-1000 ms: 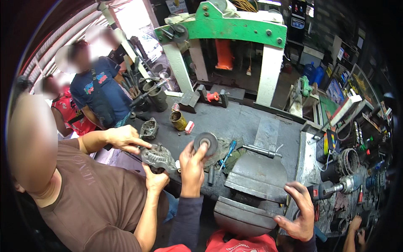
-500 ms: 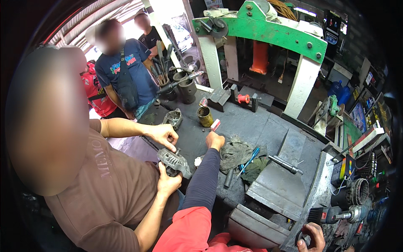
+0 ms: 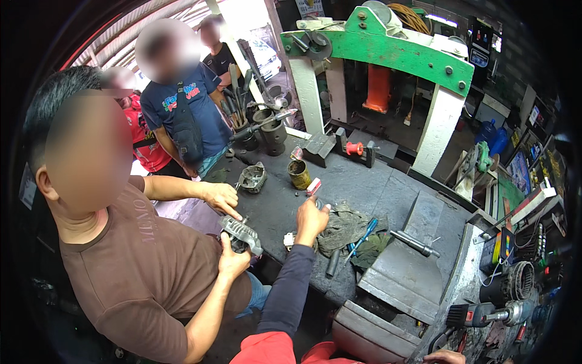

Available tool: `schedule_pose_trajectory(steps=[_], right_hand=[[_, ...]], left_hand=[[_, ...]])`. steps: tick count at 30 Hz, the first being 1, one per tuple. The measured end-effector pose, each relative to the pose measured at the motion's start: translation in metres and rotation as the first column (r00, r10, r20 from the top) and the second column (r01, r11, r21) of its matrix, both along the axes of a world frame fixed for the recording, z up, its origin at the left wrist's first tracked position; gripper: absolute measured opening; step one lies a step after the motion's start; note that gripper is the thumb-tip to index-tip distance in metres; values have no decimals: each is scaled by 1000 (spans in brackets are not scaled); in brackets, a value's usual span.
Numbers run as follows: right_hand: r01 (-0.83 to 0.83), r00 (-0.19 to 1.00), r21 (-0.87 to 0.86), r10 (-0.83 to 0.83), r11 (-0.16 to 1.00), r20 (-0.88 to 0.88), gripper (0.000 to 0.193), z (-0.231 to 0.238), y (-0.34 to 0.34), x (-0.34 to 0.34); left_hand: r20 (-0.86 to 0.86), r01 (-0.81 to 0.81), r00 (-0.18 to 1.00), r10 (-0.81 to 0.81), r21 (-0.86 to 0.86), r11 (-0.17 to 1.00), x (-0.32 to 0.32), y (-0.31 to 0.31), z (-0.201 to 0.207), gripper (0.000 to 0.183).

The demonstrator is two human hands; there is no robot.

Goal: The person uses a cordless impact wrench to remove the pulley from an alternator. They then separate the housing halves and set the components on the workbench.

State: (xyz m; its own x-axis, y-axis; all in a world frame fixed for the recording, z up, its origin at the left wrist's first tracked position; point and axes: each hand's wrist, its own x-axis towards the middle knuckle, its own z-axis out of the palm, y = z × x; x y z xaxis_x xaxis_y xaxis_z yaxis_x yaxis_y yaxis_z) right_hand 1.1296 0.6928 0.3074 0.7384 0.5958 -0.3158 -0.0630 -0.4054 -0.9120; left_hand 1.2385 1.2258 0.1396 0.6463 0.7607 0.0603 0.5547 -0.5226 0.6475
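I had the left hand (image 3: pixel 311 221) over the workbench (image 3: pixel 376 176), fingers bent; couldn't tell whether it gripped anything. Red-and-white box (image 3: pixel 313 186) sat just beyond it, grey rag (image 3: pixel 342 230) just to its right. Right hand (image 3: pixel 445 357) was mostly cut off at the lower edge, grip unreadable. Yellowish can (image 3: pixel 299 177) stood near the box, blue screwdriver (image 3: pixel 365 235) lay by the rag, vise (image 3: pixel 400 282) farther right. On the left, a co-worker (image 3: pixel 157 249) held a metal housing (image 3: pixel 247 235).

Bright opening (image 3: pixel 247 23) — ribbed roofing (image 3: pixel 118 43) — dark block wall (image 3: pixel 516 56).
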Motion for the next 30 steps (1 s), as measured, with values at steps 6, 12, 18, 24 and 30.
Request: schedule_pose_trajectory(steps=[6, 12, 18, 24, 30], right_hand=[[534, 839, -192, -545, 823, 0, 22, -96, -118, -1], [797, 543, 77, -766, 599, 345, 78, -182, -205, 41], [573, 656, 195, -588, 796, 474, 87, -204, -202, 92], [358, 865, 362, -451, 861, 220, 80, -179, -204, 132], [522, 712, 120, -508, 845, 484, 72, -194, -192, 154]], left_hand=[[252, 137, 965, -73, -247, 959, -59, -47, 57, 58], [584, 204, 810, -51, -199, 958, -117, -126, 105, 37], [643, 5, 755, -131, 194, 981, -157, -232, 124, 27], [543, -64, 816, -200, 429, 901, -156, -275, 110, 38], [550, -127, 819, -161, 448, 885, -154, -279, 103, 42]])
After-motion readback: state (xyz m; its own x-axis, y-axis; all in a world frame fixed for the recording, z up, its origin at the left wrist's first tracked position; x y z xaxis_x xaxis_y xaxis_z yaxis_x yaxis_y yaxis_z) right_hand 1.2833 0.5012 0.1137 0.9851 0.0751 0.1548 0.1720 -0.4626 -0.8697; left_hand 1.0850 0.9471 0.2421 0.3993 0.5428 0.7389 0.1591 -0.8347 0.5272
